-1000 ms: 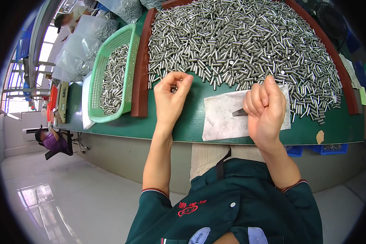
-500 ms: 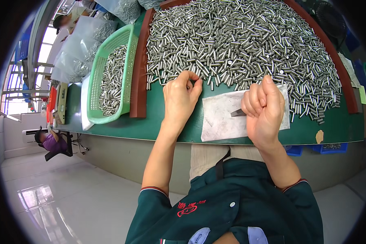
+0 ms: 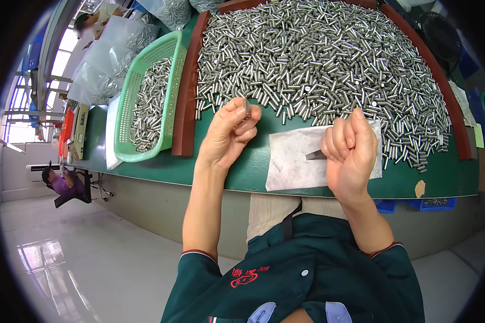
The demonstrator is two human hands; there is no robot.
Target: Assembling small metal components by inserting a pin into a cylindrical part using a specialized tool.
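My left hand is turned partly palm up over the green table, just short of a wide heap of short metal pins. Its thumb and fingers are closed on metal pins; how many is hard to make out. My right hand makes a fist above a stained white cloth. Out of the left side of that fist sticks a flat grey metal strip; the rest of it is hidden by the fingers.
A green perforated basket with pins stands left of a red-brown rail. Another rail bounds the heap at right. Plastic bags of pins, a scale and a dark fan stand around. Two people are off to the left.
My left hand has drawn back from the heap's edge and rolled palm up, so pins now show in its fingers. The right fist has hardly moved; the view has shifted slightly.
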